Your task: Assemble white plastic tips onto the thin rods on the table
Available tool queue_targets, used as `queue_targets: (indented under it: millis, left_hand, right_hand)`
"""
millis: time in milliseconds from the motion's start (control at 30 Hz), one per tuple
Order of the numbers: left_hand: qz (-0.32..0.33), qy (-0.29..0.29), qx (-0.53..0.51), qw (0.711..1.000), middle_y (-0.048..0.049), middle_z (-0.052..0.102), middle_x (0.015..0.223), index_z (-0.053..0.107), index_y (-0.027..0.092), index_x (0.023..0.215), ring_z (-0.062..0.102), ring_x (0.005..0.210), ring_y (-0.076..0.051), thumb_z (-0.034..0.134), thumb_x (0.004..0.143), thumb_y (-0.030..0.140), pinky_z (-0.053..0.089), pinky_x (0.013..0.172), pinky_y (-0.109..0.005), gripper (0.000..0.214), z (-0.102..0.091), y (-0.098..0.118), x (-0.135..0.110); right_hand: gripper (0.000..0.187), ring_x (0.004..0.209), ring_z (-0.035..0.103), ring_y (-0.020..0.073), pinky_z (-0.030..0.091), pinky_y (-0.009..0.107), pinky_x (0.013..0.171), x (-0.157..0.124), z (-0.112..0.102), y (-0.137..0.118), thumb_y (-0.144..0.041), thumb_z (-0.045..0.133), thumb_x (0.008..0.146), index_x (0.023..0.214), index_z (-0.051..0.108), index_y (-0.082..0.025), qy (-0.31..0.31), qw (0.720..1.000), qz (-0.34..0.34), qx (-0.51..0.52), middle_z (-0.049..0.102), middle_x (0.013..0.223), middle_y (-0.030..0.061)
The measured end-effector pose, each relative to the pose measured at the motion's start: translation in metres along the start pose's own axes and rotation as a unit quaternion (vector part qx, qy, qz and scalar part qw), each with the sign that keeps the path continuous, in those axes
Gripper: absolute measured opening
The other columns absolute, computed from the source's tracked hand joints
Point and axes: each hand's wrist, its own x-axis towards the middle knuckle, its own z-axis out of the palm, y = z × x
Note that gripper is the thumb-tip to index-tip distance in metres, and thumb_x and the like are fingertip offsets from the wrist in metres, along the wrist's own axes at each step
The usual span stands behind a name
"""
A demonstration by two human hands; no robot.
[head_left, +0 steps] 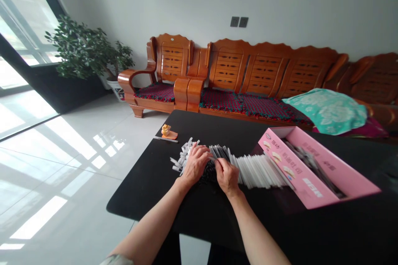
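A bundle of thin dark sticks [219, 154] lies in the middle of the black table [149, 194], between the two hands. To the right of this bundle, many thin white tubes [253, 172] lie side by side in a long row, and their far end goes under the edge of a pink cardboard box [297, 172]. To the left, a smaller heap of white pieces [185, 154] lies scattered. The left hand [195, 165] is spread, and it rests with the fingers on the heap and the bundle. The right hand [226, 176] is curved down, with its fingertips [217, 165] pressed into the dark bundle; I cannot tell if they pinch some sticks. The two hands are near but do not touch each other.

The box stands open on the table and has dark items [314, 165] inside. Further left on the table are a pen [166, 139] and a small orange figure [166, 130].

Behind the table is a wooden sofa [226, 66] with red and green woven cushions [220, 102], a teal cloth [325, 111] and a magenta cloth [367, 129]. A potted plant [81, 47] stands beside a bright window [25, 20]
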Motion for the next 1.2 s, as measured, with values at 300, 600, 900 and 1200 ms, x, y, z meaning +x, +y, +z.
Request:
queue_targets:
  millis: [300, 600, 900, 1200]
  left_hand:
    - [-0.317, 0.056, -0.416, 0.851, -0.0021, 0.064, 0.070, 0.067, 0.016, 0.100, 0.046, 0.042, -0.009, 0.055, 0.088, 0.054, 0.036, 0.041, -0.022, 0.042, 0.000, -0.002, -0.007]
    - [-0.370, 0.092, -0.533, 0.756, 0.0022, 0.056, 0.055, 0.063, 0.014, 0.084, 0.050, 0.043, -0.009, 0.071, 0.076, 0.053, 0.041, 0.043, -0.021, 0.041, 0.002, -0.013, -0.006]
    - [-0.364, 0.081, -0.535, 0.758, 0.0020, 0.058, 0.055, 0.061, 0.015, 0.082, 0.052, 0.044, -0.009, 0.069, 0.079, 0.051, 0.041, 0.042, -0.020, 0.038, 0.006, -0.015, -0.009]
    - [-0.364, 0.110, -0.495, 0.781, 0.0030, 0.056, 0.049, 0.060, 0.015, 0.077, 0.049, 0.040, -0.009, 0.068, 0.079, 0.052, 0.040, 0.040, -0.021, 0.037, 0.006, -0.015, -0.008]
  right_hand:
    - [0.023, 0.074, 0.070, 0.0199, 0.052, 0.029, 0.070, -0.010, 0.004, -0.016, -0.025, 0.046, 0.098, 0.102, 0.067, -0.015, 0.088, 0.993, -0.002, 0.077, 0.074, 0.085, 0.0096]
    - [0.026, 0.070, 0.066, 0.0178, 0.047, 0.028, 0.066, -0.008, 0.003, -0.019, -0.026, 0.041, 0.099, 0.100, 0.065, -0.015, 0.003, 0.998, -0.036, 0.044, 0.071, 0.081, 0.0075]
    - [0.030, 0.061, 0.059, 0.0149, 0.039, 0.026, 0.061, -0.008, 0.001, -0.021, -0.022, 0.037, 0.100, 0.085, 0.062, -0.017, -0.024, 0.998, -0.049, 0.038, 0.063, 0.066, 0.0033]
    - [0.019, 0.065, 0.065, 0.0168, 0.045, 0.026, 0.063, -0.011, 0.009, -0.017, -0.022, 0.046, 0.097, 0.092, 0.064, -0.017, -0.008, 0.998, -0.052, 0.046, 0.069, 0.074, 0.0051]
